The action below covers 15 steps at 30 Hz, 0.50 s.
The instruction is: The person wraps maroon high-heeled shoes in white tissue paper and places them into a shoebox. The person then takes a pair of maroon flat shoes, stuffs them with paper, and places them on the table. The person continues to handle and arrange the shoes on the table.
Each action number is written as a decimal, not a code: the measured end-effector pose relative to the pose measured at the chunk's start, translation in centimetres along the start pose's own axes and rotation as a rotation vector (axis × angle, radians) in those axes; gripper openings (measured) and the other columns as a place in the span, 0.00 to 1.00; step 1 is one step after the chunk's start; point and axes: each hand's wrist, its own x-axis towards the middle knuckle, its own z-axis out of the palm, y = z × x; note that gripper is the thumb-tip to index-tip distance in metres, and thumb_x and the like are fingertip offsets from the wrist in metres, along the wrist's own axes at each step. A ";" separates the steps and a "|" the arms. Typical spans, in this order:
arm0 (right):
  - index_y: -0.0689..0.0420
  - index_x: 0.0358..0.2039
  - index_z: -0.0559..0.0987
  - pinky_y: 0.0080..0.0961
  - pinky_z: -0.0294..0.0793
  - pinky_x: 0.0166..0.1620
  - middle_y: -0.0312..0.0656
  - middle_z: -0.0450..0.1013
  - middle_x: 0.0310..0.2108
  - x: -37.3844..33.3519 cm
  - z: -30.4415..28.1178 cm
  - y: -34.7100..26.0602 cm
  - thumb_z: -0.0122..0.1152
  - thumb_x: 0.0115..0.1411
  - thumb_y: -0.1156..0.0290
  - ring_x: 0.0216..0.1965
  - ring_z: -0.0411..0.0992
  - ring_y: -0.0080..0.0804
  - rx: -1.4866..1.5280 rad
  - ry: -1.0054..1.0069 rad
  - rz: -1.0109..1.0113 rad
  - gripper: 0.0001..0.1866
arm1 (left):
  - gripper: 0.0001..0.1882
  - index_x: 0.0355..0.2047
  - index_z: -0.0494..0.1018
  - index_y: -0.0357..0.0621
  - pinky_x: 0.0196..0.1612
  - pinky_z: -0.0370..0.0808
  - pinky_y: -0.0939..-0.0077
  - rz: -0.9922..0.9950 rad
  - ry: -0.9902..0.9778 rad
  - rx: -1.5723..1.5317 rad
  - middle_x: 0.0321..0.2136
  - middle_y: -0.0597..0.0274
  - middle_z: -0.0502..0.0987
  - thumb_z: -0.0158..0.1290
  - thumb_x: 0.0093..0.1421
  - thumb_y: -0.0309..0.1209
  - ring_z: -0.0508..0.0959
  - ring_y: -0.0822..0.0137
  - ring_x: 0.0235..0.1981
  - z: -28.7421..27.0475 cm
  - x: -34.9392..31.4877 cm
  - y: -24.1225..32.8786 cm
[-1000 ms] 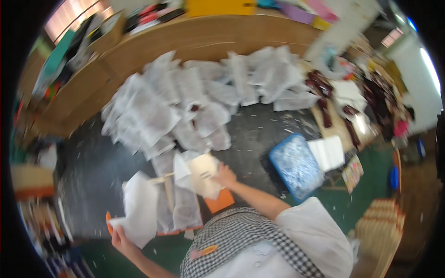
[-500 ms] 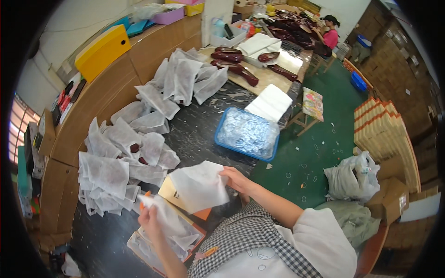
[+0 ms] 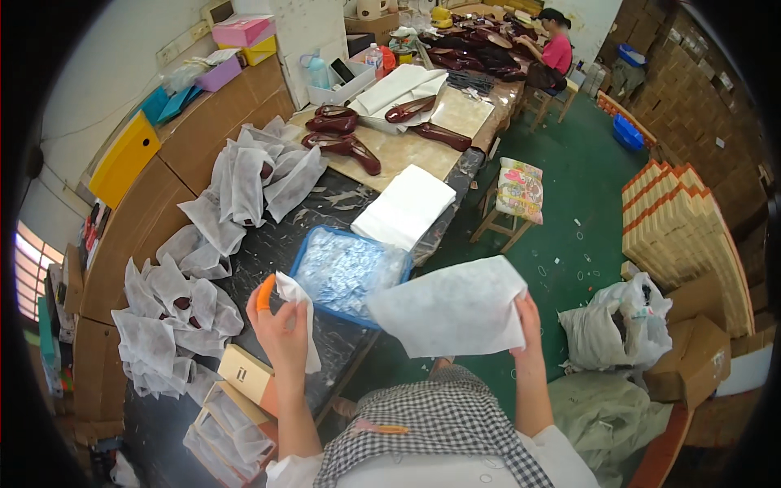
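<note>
My right hand grips the right edge of a white non-woven shoe bag, which hangs flat and looks empty. In my left hand, its index finger in an orange cover, a smaller folded piece of white fabric is pinched, partly hidden by the fingers. Below that hand stands an open shoe box with white bagged contents, beside its tan lid. A blue basket full of small clear packets lies just beyond both hands. Filled white bags are heaped at the left.
Dark red shoes and a stack of white sheets lie farther along the table. A cushioned stool stands on the green floor. Stacked cartons and plastic bags line the right. A person in pink sits at the far end.
Both hands have lifted away from the box and moved apart. The right hand has carried the bag to the right, and the left hand has raised its white fabric. My view has shifted too.
</note>
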 end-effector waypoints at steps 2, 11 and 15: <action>0.63 0.56 0.65 0.31 0.72 0.51 0.46 0.70 0.50 2.6 -2.3 -2.0 0.50 0.60 0.69 0.48 0.71 0.37 0.061 -0.008 0.027 0.24 | 0.05 0.26 0.77 0.39 0.55 0.61 0.59 -0.025 0.031 0.107 0.49 0.48 0.71 0.61 0.47 0.26 0.64 0.48 0.54 1.6 1.0 2.9; 0.60 0.50 0.69 0.26 0.74 0.43 0.41 0.73 0.42 20.9 -2.9 -6.6 0.50 0.61 0.74 0.40 0.74 0.31 0.375 -0.051 0.023 0.16 | 0.08 0.29 0.76 0.32 0.24 0.58 0.81 -0.376 0.026 -0.119 0.16 0.65 0.64 0.57 0.54 0.27 0.63 0.77 0.20 7.6 4.9 8.8; 0.63 0.44 0.71 0.17 0.67 0.41 0.35 0.71 0.39 27.7 1.0 -5.9 0.49 0.62 0.74 0.37 0.68 0.19 -0.369 -0.193 -0.320 0.11 | 0.09 0.29 0.74 0.29 0.23 0.57 0.83 -0.480 0.213 -0.395 0.18 0.72 0.67 0.55 0.57 0.27 0.63 0.81 0.21 12.1 6.6 8.1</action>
